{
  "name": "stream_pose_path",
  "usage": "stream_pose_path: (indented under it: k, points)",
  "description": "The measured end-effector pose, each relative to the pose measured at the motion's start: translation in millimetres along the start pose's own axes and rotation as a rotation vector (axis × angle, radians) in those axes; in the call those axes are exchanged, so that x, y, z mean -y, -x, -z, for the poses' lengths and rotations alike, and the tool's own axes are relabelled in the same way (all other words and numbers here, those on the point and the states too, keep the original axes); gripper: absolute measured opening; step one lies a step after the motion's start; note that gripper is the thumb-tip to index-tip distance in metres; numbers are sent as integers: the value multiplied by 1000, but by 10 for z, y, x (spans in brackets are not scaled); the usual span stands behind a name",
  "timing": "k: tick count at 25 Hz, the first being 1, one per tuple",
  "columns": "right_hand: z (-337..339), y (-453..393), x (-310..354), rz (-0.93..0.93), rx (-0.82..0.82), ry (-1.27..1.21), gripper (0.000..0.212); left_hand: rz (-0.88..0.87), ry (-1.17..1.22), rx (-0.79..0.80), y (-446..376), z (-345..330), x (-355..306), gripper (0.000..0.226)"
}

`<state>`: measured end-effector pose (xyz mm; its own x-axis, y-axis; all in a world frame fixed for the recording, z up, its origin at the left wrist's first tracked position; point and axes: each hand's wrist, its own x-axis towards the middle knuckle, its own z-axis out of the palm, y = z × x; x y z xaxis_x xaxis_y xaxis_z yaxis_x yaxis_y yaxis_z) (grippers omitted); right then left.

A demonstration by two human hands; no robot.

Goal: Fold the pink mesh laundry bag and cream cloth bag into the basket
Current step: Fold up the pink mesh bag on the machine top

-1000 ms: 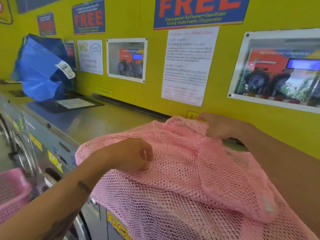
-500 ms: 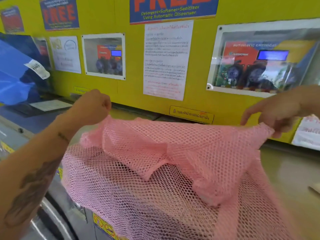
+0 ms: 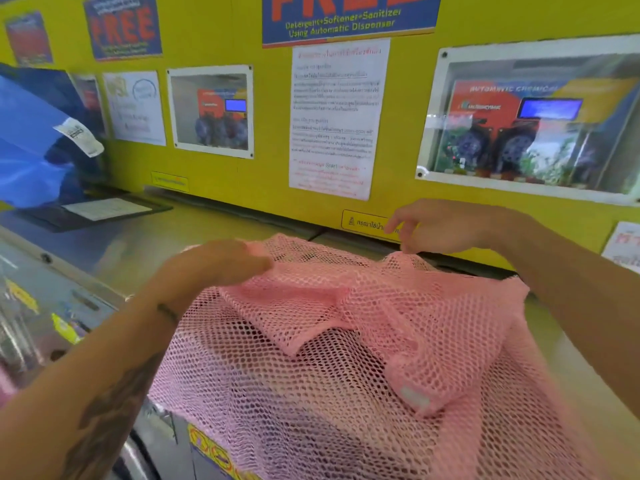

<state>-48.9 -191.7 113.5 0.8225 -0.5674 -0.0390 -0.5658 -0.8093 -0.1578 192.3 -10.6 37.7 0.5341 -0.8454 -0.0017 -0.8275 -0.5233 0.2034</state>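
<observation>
Both hands on the pink mesh laundry bag!
Left hand lies flat, blurred, on its far-left edge; right hand pinches its far-right edge.

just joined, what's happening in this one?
A person is folding a pink mesh laundry bag on the metal top of a washing machine against a yellow wall. The left hand lies on the bag's far left edge, blurred, so its grip is unclear. The right hand pinches the far right edge with loosely curled fingers. One flap is already doubled over; the rest drapes down the machine's front. No cream cloth bag or basket is clearly in view.
</observation>
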Motion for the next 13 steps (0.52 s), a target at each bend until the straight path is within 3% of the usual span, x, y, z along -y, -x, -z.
stream_pose_path:
  k: [3, 5, 8, 10, 13]
  points:
    - [-197, -431, 344, 70, 0, 66, 40, -70, -2, 14, -91, -133, -39, 47]
    - [-369, -717, 483, 82, 34, 126, 40, -73, 67, -65, -158, -208, -19, 43]
    - [-547, -1035, 696, 117, -2, 64, 40, -165, 445, -196, -181, -192, 0, 32]
    - [-576, -1224, 849, 90, -31, -149, 43, -257, 722, -251, -159, -124, 62, 25]
    - [-554, -1326, 1000, 45, 151, -271, 46, -359, 1003, -261, -135, 18, 232, 35]
